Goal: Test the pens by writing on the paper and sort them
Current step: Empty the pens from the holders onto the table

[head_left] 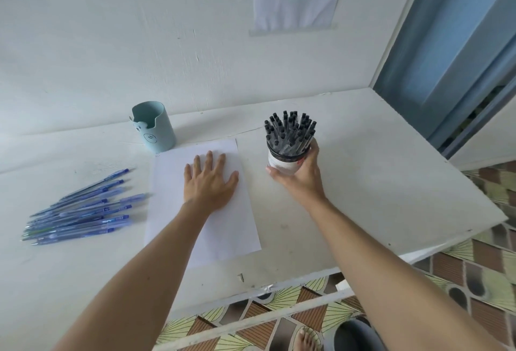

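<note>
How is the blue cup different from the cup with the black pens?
The blue cup shows no pens inside; the white cup is packed with black-topped pens. The blue cup stands untouched; the right hand grips the white cup. Both are upright.

The table [363, 183] is painted white, matt and a little scuffed. The sheet of paper [173, 183] looks smooth and matt. The blue pens [83, 214] have translucent, slightly shiny plastic bodies. The teal holder [159, 130] seems smooth matt plastic; the pen cup [280, 165] has a matt white side.
</note>
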The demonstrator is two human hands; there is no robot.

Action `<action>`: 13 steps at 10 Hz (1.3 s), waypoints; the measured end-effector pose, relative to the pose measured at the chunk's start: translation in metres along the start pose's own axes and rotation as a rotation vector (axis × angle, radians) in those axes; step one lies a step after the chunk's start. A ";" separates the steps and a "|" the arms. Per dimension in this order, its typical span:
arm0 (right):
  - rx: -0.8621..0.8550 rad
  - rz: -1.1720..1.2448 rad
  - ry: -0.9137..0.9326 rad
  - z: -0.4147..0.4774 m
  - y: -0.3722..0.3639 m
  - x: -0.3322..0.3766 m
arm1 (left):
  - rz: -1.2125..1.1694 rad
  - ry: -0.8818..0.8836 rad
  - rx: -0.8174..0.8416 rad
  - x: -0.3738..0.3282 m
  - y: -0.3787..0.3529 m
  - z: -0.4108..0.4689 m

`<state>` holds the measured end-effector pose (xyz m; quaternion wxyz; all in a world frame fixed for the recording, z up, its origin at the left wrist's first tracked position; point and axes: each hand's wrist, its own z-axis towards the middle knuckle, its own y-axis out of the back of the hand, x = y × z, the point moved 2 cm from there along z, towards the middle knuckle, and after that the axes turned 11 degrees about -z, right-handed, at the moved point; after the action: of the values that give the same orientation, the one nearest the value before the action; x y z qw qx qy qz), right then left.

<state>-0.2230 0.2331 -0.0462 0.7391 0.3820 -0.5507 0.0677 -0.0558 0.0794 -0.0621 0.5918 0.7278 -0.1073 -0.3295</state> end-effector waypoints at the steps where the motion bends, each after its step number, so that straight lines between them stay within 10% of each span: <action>1: -0.032 0.025 -0.034 0.009 0.005 0.005 | 0.001 0.003 -0.003 0.000 0.000 0.001; 3: -0.242 -0.007 0.031 0.016 0.023 0.005 | 0.005 0.001 -0.021 0.000 -0.001 0.000; 5: -0.412 -0.574 0.299 0.030 0.058 -0.008 | 0.011 -0.005 -0.031 0.000 -0.002 0.003; 8: -0.260 -1.095 0.437 0.016 0.073 -0.025 | 0.008 -0.014 -0.054 0.002 -0.003 0.002; 13: -0.454 -1.237 0.421 0.004 0.100 -0.020 | 0.008 -0.015 -0.053 0.002 -0.003 0.002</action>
<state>-0.2858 0.3065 -0.0143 0.7948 0.4402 -0.0768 -0.4105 -0.0559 0.0776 -0.0654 0.6114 0.7089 -0.1058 -0.3352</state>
